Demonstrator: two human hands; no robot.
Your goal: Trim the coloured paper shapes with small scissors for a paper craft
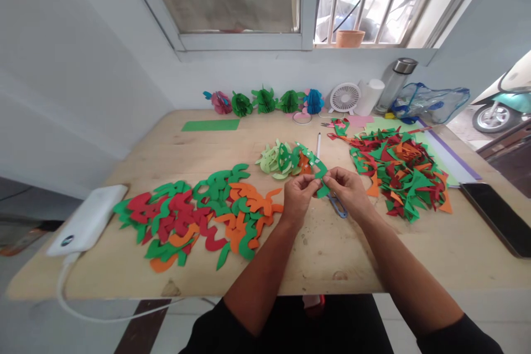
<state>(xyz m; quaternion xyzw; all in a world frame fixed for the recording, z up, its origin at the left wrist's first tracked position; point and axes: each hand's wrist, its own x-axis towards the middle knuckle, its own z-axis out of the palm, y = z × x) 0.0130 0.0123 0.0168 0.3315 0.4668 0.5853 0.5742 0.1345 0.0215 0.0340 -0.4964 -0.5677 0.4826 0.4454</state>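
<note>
My left hand (299, 194) and my right hand (347, 189) meet over the middle of the table, fingertips pinching a curved green paper cutout (321, 168). Small white patches show along its upper strip. Below it lie scissors (339, 208) with grey-blue handles, their blades hidden by the cutout and my fingers. Just beyond my left hand is a small heap of light green paper cutouts (269, 159), with darker green and orange pieces (305, 164) at its right side. A white pen (318, 145) lies behind the cutout.
Red, green and orange cutouts (178, 213) spread across the left; paper scraps (406, 168) pile up on the right. A phone (500, 218) and a white power bank (89, 220) lie near the edges. Along the wall stand several paper figures (264, 100), a fan (345, 98) and a bottle (394, 86).
</note>
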